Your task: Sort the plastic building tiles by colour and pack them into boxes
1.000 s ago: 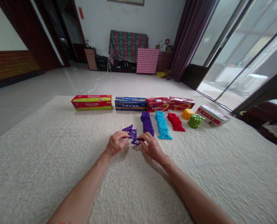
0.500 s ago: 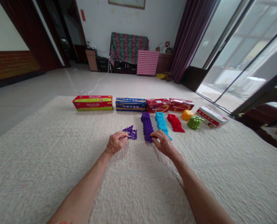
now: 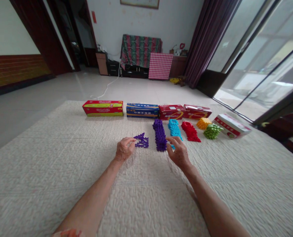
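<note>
1. Purple lattice pieces lie flat on the quilted cover, between your two hands and left of the purple stack.
2. Your left hand has thumb and fingers nearly together at the left edge of those pieces, maybe to steady them. Can't tell if you're actually pinching one.
3. Your right hand is loosely open, with a gap between thumb and forefinger and the tips right beside the purple stack. Nothing shows in its grip. It hides part of the blue stack.
4. Looks like you've got each colour piled separately so they don't mix: the red stack, yellow pile and green pile carry on rightward. Purple's the handiest for both hands.
5. Your red-and-yellow box and blue box stand behind, kinda like a border.
6. Texture-wise, your pieces look like plastic, knobbly-edged with open middles. The cover's cream, soft-looking and puckered all over, while the boxes seem to be smooth, shiny card.
</note>
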`<state>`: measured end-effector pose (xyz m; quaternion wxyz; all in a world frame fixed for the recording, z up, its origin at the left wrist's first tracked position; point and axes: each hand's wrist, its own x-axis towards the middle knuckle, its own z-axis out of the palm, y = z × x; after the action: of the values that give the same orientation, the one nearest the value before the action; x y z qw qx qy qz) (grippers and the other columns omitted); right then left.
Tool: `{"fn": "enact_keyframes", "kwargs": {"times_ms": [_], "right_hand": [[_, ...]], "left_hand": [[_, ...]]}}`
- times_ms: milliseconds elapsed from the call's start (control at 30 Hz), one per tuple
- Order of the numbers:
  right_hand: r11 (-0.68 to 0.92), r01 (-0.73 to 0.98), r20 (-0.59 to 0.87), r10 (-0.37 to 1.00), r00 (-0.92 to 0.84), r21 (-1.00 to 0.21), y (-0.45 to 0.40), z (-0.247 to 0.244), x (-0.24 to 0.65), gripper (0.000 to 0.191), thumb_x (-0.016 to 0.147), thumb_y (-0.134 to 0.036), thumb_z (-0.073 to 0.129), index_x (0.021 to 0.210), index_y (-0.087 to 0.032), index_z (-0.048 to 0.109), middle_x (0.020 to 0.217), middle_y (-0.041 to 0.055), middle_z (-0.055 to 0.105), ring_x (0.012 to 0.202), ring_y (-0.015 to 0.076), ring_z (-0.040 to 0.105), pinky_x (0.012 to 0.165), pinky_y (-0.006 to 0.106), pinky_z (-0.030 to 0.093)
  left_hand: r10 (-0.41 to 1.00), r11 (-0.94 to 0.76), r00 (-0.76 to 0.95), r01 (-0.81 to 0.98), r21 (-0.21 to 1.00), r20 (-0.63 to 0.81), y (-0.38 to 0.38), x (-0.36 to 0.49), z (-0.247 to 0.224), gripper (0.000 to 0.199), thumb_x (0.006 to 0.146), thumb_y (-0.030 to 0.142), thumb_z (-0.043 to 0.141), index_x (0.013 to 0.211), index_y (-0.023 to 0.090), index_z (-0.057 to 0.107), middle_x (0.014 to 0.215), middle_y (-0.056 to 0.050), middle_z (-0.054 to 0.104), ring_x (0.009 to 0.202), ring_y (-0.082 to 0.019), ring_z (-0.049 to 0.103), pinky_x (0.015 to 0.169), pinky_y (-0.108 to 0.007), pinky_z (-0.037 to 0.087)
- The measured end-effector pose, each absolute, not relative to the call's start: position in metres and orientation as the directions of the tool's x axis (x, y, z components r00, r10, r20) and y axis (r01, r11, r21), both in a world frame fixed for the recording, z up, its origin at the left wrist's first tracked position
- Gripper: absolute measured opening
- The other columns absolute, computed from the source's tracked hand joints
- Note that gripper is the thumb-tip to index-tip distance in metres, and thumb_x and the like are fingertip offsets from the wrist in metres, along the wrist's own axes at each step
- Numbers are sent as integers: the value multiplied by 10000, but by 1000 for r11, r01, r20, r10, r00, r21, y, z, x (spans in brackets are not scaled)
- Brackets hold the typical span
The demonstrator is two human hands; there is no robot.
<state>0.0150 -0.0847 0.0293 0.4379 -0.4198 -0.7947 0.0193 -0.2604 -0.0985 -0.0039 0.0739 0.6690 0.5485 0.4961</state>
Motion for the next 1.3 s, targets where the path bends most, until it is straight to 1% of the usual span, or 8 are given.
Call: {"fn": "enact_keyframes", "kwargs": {"times_ms": [133,267,400,533,633,767,867,1300], "right_hand": [[728,546,640,660,-393,-415,-97,30,-15,272,869,-109,476,1076,-221,611,1008,81,622,934,200,613,821,342,521],[750,544,530,656,-537,-377,-101,21,-52,403,825,-67,462,1187,-215,562,1176,124,583,1095,249,555,936,432,488],[685,625,496,717,-489,-374,-96,10,-81,486,783,-61,464,1255,-170,498,1304,185,492,1211,310,471,998,528,433],[645,658,488,750,-447,-388,-89,0,-92,577,747,-85,500,1318,-146,440,1372,216,423,1290,354,398,1045,577,372],[621,667,467,772,-431,-411,-84,-4,-94,626,734,-113,524,1349,-143,412,1396,225,410,1321,366,374,1051,587,358],[577,682,430,809,-401,-450,-80,-7,-96,640,714,-137,550,1343,-142,434,1393,222,437,1307,351,409,1048,542,373],[589,649,466,799,-379,-482,-80,-8,-98,611,711,-133,534,1316,-173,461,1374,187,478,1278,319,448,1044,504,385],[639,524,512,768,-385,-563,-95,-2,-89,518,661,-122,526,1175,-168,560,1073,122,621,1006,249,572,924,408,455]], "left_hand": [[826,-408,26,717,565,563,-95,-259,-7,150,759,183,602,854,206,716,931,-58,737,921,-201,668,874,-353,525],[810,-497,195,730,469,554,-95,-257,-7,225,757,185,629,966,189,714,1043,-82,714,1027,-238,628,956,-421,485],[805,-522,250,729,443,538,-98,-256,-6,298,775,157,588,1052,188,693,1103,-90,689,1064,-243,605,986,-433,466],[829,-432,121,759,488,545,-98,-256,-6,396,758,125,558,1139,173,655,1178,-110,656,1128,-252,572,1020,-424,448],[840,-385,72,777,498,538,-96,-257,-8,498,735,120,549,1230,145,600,1321,-145,569,1234,-276,507,1075,-440,401],[881,-390,177,797,461,440,-93,-258,-9,651,710,108,525,1359,123,487,1459,-167,446,1369,-323,369,1108,-501,335],[897,-393,234,809,437,374,-93,-258,-9,636,733,117,494,1365,178,480,1423,-126,502,1353,-307,400,1096,-507,335],[850,-472,231,736,486,474,-109,-262,-6,603,654,150,556,1257,155,559,1177,-128,605,1121,-271,566,1009,-430,454]]}}
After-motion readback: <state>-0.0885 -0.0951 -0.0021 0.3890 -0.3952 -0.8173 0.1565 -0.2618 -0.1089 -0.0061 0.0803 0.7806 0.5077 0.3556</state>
